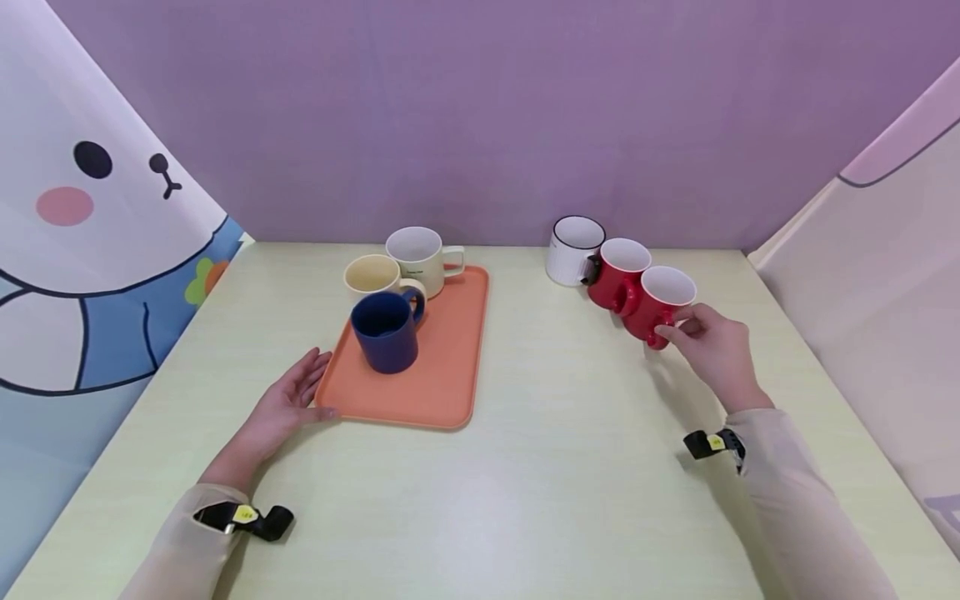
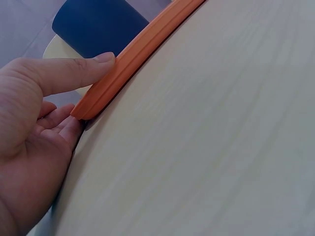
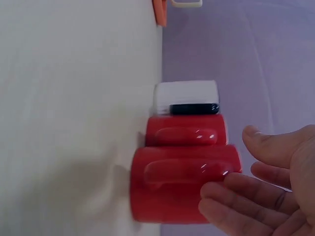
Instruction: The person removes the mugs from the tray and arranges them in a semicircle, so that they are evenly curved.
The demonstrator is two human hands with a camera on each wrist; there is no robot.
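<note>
My left hand (image 1: 288,396) is at the near left corner of an orange tray (image 1: 450,350). Its thumb touches the rim, and its fingers lie loosely along the side. On the tray, a dark blue mug (image 1: 386,337) stands in front of a cream mug (image 1: 367,273) and a larger off-white mug (image 1: 416,254). Over on the right, my right hand (image 1: 716,346) is beside the nearest red mug (image 1: 643,317), its fingers extended by the rim and handle in the right wrist view. A second red mug (image 1: 611,283) stands just behind that one.
A white mug (image 1: 562,258) with a black rim and dark handle ends the row, near the purple backdrop (image 1: 510,125). The pale table (image 1: 510,492) runs between tray and row. Printed cloth panels (image 1: 75,317) flank both sides.
</note>
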